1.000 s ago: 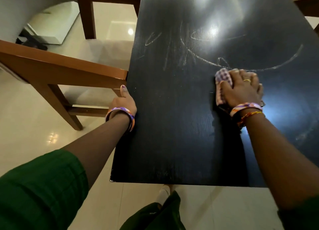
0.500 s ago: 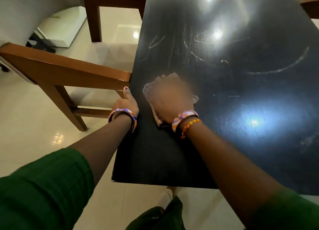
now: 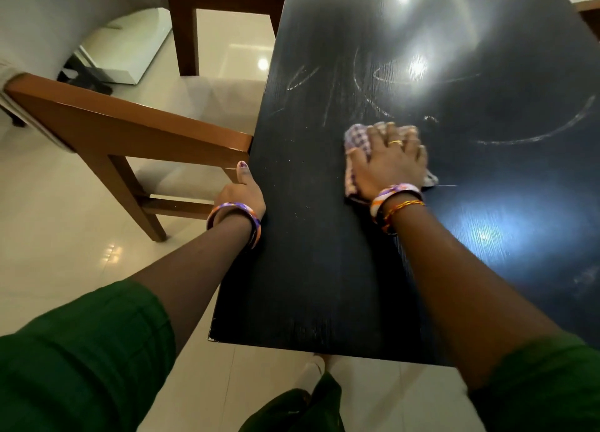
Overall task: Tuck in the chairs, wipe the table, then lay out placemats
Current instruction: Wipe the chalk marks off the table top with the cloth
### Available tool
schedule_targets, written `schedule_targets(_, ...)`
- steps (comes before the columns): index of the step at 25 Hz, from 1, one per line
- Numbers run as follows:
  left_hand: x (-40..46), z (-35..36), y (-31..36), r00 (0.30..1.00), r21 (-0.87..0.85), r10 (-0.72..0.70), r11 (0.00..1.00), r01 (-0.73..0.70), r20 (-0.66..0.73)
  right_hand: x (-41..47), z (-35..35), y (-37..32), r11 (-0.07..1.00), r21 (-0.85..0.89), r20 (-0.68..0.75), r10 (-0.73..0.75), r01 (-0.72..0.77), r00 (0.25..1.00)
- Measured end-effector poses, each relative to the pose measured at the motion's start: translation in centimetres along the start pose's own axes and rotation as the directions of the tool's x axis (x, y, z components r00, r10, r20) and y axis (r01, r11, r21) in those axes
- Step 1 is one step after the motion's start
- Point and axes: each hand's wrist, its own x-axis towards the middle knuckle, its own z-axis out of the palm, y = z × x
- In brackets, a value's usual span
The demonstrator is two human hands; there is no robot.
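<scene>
**tablewiper_fan:** Since half a second back, your right hand is sitting further out toward the middle of the table, when it was right next to your left one near the edge. It's dragging the checked cloth along with it. A second ago it was even further right, so you're sweeping back and forth.

**chalkdust99:** Yep, seeing that too. You're pressing the cloth flat under your palm with fingers spread and mostly straight on top of it, not balling it up. A corner of it is poking out past your fingers on the left and a bit is sticking out on the right by your wrist.

**tablewiper_fan:** Your left hand isn't going anywhere though. It's gripping the left edge of the table, thumb lying up along the top, the other fingers hidden under the rim, so I can't tell how they're curling.

**chalkdust99:** Those chalk marks are sitting just beyond the cloth, a long curved one off to the right and some scribbles up and left. The stretch nearer you is looking darker and cleaner.

**tablewiper_fan:** That wooden chair on the left is tucked with its seat rail touching the table edge, just above your left thumb. A second chair is standing further back along the same side.

**chalkdust99:** Bangles on both wrists, green sleeves, glossy tile floor reflecting the lights.
</scene>
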Motion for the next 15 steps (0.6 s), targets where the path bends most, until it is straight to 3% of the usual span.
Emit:
schedule_targets(3, 0.1, 0.1, -0.2, 1.000, 0.009, 0.012, 1.000, -0.012, -0.023, -4.4, 1.1, -4.4, 0.941, -0.007, 0.064, -0.336, 0.337, 0.940)
schedule_targets(5, 0.2, 0.2, -0.5, 0.998, 0.037, 0.049, 0.998, -0.048, -0.045, -6.3, 1.1, -3.4, 0.896, -0.018, 0.084, -0.442, 0.445, 0.893)
schedule_targets(7, 0.3, 0.4, -0.8, 0.987, 0.085, 0.140, 0.988, -0.133, -0.082, -5.5, 0.2, -0.2, 0.923, -0.036, 0.047, -0.382, 0.384, 0.923)
schedule_targets(10, 0.3, 1.0, -1.1, 0.925, 0.224, 0.342, 0.926, -0.303, -0.166, -0.3, -1.0, 5.7, 0.995, -0.049, 0.010, -0.087, 0.087, 0.996)
schedule_targets(12, 0.2, 1.2, -0.8, 0.883, 0.290, 0.431, 0.882, -0.370, -0.184, 3.8, -1.9, 7.4, 0.996, -0.020, -0.002, 0.082, -0.082, 0.997)
schedule_targets(14, 1.1, 1.2, 0.3, 0.850, 0.345, 0.489, 0.846, -0.407, -0.197, 6.8, -1.7, 5.7, 0.994, -0.004, 0.010, 0.106, -0.106, 0.994)
schedule_targets(15, 1.8, 1.2, 1.1, 0.835, 0.371, 0.513, 0.828, -0.419, -0.201, 7.3, -1.2, 3.9, 0.999, -0.013, 0.027, 0.045, -0.044, 0.999)
